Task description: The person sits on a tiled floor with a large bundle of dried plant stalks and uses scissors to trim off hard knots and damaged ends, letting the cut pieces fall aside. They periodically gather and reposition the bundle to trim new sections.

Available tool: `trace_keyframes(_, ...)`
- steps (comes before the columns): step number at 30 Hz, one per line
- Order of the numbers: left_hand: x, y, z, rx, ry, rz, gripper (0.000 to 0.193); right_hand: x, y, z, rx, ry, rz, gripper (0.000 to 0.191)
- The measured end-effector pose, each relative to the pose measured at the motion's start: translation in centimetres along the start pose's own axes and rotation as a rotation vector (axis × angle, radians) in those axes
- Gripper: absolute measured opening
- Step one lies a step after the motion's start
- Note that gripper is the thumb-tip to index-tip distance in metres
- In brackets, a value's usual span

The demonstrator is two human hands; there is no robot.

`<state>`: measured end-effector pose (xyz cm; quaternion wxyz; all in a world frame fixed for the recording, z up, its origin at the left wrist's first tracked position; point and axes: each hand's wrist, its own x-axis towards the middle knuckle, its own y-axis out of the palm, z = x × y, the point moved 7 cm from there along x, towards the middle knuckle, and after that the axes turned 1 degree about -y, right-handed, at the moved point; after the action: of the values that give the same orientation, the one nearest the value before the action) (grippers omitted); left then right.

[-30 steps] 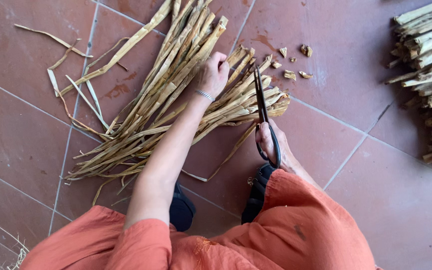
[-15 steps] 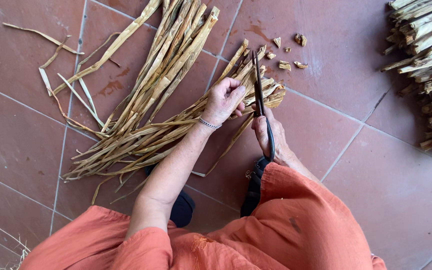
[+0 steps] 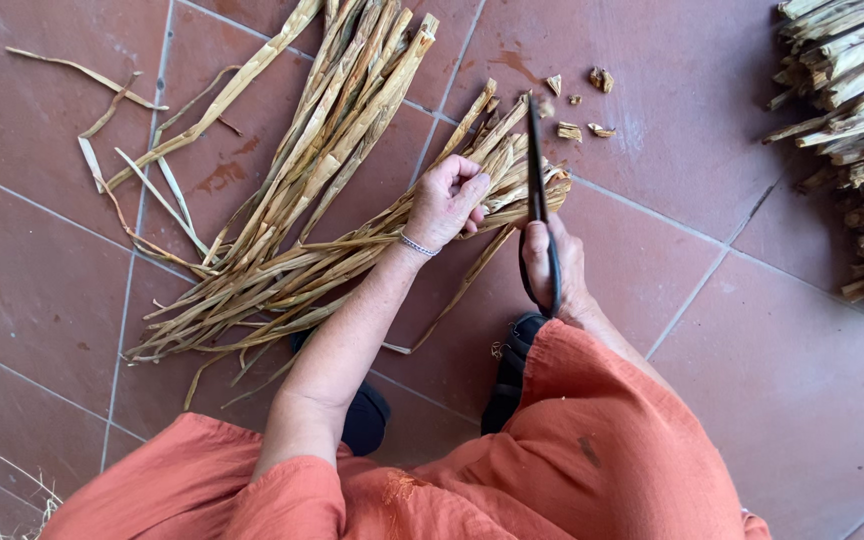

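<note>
Dried reed strips (image 3: 292,250) are spread in a loose fan across the red tiled floor (image 3: 712,380), their cut ends gathered toward the middle of the view. One bundle of them is gripped by the left hand (image 3: 445,203), whose fingers (image 3: 467,180) are curled tight around the strips near their ends; a thin bracelet (image 3: 417,245) is worn at that wrist. Black scissors (image 3: 537,200) are held in the right hand (image 3: 557,265), the fingers closed through the loop handles, and the long blades are pointed away from the body, laid just beside the bundle's ends (whether the blades are parted cannot be told). Small cut-off pieces (image 3: 582,105) are scattered on the tiles just beyond the blade tips. A second stack of strips (image 3: 852,130) is piled at the right edge, well apart from the hands. Orange sleeves (image 3: 572,450) and dark shoes (image 3: 512,375) are seen below.
</note>
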<state>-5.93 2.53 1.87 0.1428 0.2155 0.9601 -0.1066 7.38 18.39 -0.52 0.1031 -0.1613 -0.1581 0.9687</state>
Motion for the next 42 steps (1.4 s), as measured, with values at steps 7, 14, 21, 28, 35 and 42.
trace_keyframes(7,0.7,-0.1,-1.9,0.843,0.533,-0.182,0.015,0.3,1.3,-0.3,0.510,0.171,0.143,0.054)
trace_keyframes(14,7.9,-8.1,-3.3,0.978,0.434,-0.509,0.024,-0.1,3.6,-1.9,0.481,0.350,0.338,0.057)
trace_keyframes(21,10.3,-9.6,-5.3,1.159,0.407,-0.527,0.011,-0.9,3.0,-1.9,0.420,0.364,0.311,0.054)
trace_keyframes(28,5.0,-4.6,-0.7,0.080,-0.028,-0.089,0.017,-1.0,1.8,1.6,0.323,0.146,0.287,0.059)
trace_keyframes(35,0.3,-0.4,0.2,-0.137,-0.108,0.077,0.024,-0.5,0.0,3.1,0.035,0.050,0.213,0.063)
trace_keyframes(42,0.3,0.3,1.8,-0.179,-0.108,0.101,0.024,-0.3,0.1,1.7,-0.111,0.073,0.145,0.051)
